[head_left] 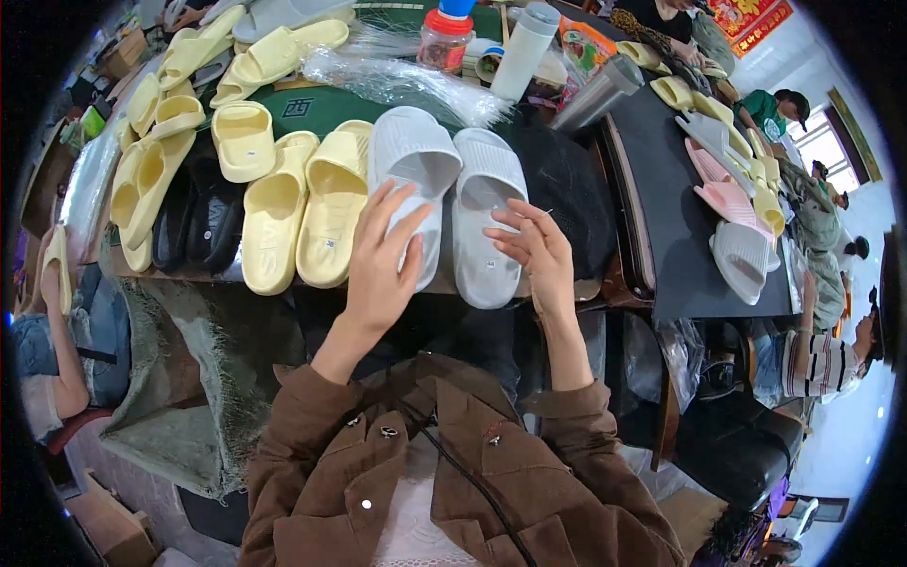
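Two grey slide slippers lie side by side at the table's front edge, toes pointing away from me. My left hand (385,255) rests over the left grey slipper (413,142), fingers spread across its inner sole and hiding part of it. At the outer edge of the right grey slipper (491,165), my right hand (540,248) hovers with its fingers loosely bent and apart. Neither hand visibly grips anything. Just left of the grey pair sits a pair of pale yellow slippers (335,203). Beyond the grey toes lies a bundle of thin clear plastic strands (406,85).
More yellow slippers (151,180) and a black pair (213,222) crowd the left. At the back stand a red-lidded jar (445,42), a white bottle (525,52) and a steel tumbler (600,92). A dark table (675,227) at right bears pink, grey and yellow slippers. Several people sit around.
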Demonstrator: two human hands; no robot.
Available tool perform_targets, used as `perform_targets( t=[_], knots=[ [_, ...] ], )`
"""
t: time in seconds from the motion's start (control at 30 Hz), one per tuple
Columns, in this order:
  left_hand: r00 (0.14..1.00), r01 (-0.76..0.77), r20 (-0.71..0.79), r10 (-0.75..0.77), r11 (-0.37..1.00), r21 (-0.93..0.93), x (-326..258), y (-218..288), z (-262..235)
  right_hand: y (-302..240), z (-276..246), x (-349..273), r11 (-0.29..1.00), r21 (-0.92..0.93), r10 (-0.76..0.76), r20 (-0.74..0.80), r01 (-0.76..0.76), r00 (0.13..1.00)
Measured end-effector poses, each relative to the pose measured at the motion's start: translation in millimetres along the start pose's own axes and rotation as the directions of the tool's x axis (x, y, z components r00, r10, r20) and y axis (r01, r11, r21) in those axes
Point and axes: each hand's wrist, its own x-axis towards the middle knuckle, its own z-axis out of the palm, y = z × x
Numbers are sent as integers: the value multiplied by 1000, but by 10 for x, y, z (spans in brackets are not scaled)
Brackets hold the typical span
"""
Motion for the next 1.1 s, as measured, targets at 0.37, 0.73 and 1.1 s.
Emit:
perform_targets(
  t=[0.37,0.73,1.1],
  knots=[
    [929,370,229,-291,708,-602,-375,639,116,-30,437,-575,973,231,-35,19,30,999],
    [950,299,241,-198,801,-519,-560,628,84,114,386,-800,997,22,-78,-35,78,996],
    [862,473,147,-486,664,-580,-564,526,-246,131,429,-727,985,-94,-137,81,145,987]
  ],
)
